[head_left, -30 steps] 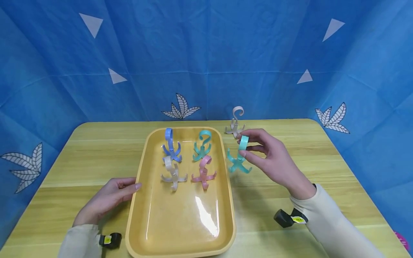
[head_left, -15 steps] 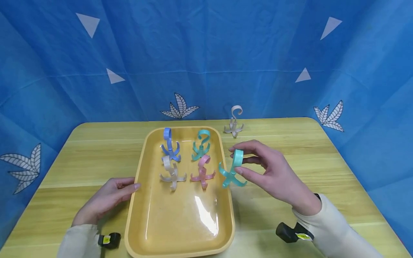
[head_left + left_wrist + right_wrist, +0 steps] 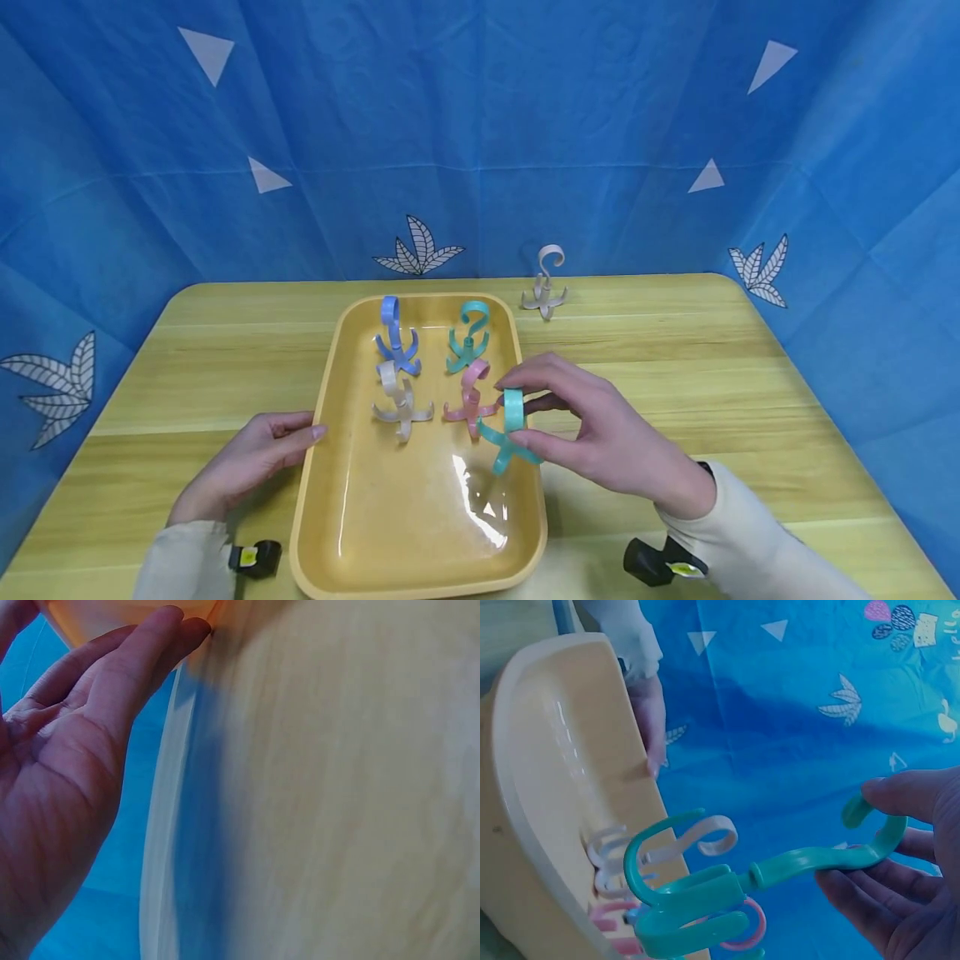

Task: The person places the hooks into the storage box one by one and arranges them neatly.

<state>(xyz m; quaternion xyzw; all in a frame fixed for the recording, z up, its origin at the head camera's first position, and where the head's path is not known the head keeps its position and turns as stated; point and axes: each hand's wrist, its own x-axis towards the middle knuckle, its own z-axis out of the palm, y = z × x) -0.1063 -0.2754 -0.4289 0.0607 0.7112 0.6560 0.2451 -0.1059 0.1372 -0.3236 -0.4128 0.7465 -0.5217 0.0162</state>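
Observation:
My right hand point(image 3: 600, 425) pinches the curved top of a turquoise multi-prong hook point(image 3: 513, 412) between thumb and fingers, holding it over the right side of the yellow tray point(image 3: 420, 533). In the right wrist view the turquoise hook point(image 3: 802, 861) hangs above the tray, its prongs toward the other hooks. At the tray's left rim my left hand point(image 3: 247, 458) holds the edge, thumb on the rim and fingers against the outer side. Inside the tray stand a blue hook point(image 3: 393, 337), a green hook point(image 3: 470, 340), a white hook point(image 3: 402, 404) and a pink hook point(image 3: 471, 400).
A pale grey hook point(image 3: 545, 287) stands on the wooden table point(image 3: 645, 333) behind the tray's far right corner. A blue patterned cloth point(image 3: 480, 125) rises behind the table and along its sides.
My right hand has carried the turquoise hook left and nearer, from beside the tray to over its right part. My left hand has stayed at the tray's rim.

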